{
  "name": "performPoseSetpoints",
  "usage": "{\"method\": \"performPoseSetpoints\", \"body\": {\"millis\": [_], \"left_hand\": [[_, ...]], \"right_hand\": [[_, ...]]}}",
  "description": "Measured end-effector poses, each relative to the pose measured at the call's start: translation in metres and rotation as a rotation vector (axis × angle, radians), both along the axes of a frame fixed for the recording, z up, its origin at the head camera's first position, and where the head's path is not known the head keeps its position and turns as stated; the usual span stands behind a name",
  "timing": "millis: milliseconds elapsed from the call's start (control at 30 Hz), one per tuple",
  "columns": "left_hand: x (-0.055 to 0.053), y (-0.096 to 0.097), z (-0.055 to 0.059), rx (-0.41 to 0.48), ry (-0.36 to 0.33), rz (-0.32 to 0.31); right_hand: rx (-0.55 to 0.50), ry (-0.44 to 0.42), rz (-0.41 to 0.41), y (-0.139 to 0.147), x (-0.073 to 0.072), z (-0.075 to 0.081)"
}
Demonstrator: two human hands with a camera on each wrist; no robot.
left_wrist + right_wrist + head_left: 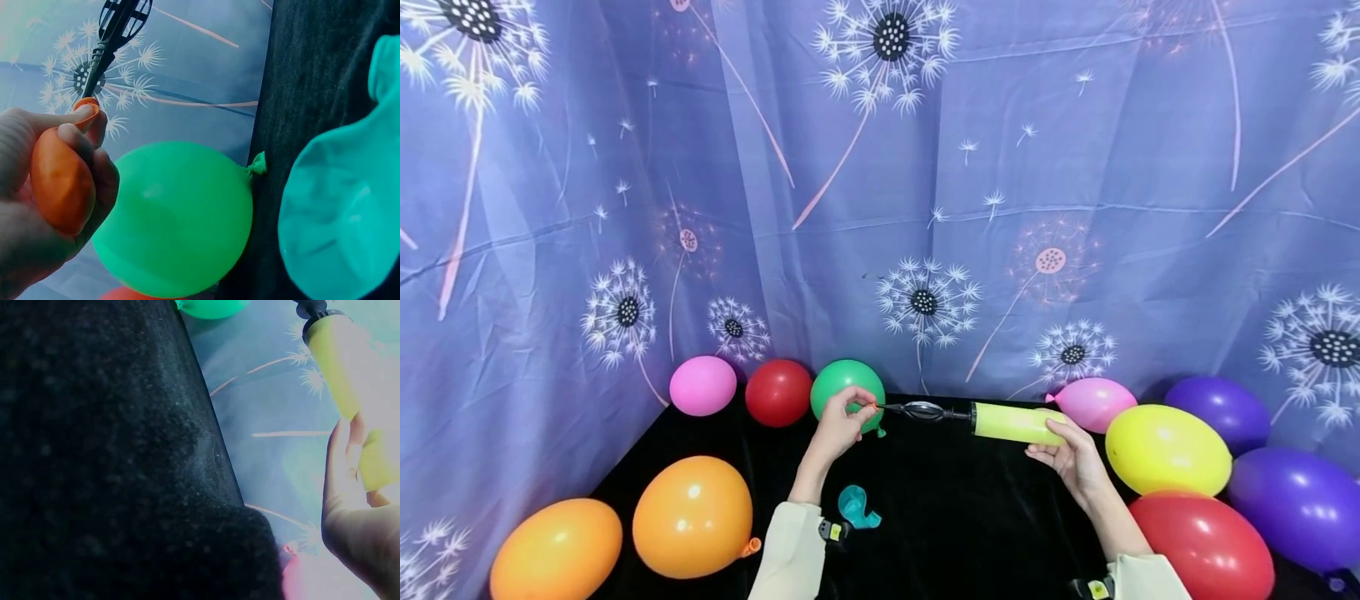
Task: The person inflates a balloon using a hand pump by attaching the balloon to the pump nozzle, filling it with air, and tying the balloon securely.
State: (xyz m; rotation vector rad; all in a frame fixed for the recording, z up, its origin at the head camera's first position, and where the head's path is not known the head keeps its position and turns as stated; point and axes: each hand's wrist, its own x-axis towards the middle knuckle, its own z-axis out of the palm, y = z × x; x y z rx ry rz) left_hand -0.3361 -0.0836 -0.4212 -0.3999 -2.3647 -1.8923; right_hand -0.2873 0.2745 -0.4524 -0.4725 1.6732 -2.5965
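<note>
My left hand [840,423] pinches the neck of a limp orange balloon [61,178] at the tip of a hand pump's black nozzle; in the left wrist view the balloon's body lies within the palm. The pump [1011,422] has a yellow-green barrel and is held level above the table. My right hand [1075,458] grips the barrel's far end, thumb on the near side and fingers beneath. A flat teal balloon [854,507] lies on the black cloth below the left hand. Just behind the left hand sits an inflated green balloon [842,385], tied off.
Pink [703,386] and red [778,393] balloons stand along the back left. Two orange balloons [692,517] lie at the front left. To the right cluster yellow [1168,450], red [1202,546], pink and purple balloons. Black cloth [955,517] covers the table; a purple dandelion curtain [850,250] hangs behind.
</note>
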Motion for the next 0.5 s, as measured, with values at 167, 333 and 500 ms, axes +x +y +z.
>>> {"method": "performPoseSetpoints", "body": {"millis": [167, 333, 500], "left_hand": [[-0.0003, -0.0014, -0.0011, 0.015, 0.008, 0.016], [-0.0003, -0.0024, 0.0002, -0.006, 0.014, 0.025], [-0.0007, -0.0032, 0.0004, 0.026, -0.002, 0.015]], "right_hand": [[0.015, -0.005, -0.012, -0.0004, -0.0005, -0.0011], [0.014, 0.032, 0.014, -0.0001, -0.0003, -0.0009], [0.018, 0.037, 0.005, -0.0008, 0.0003, 0.0008]]}}
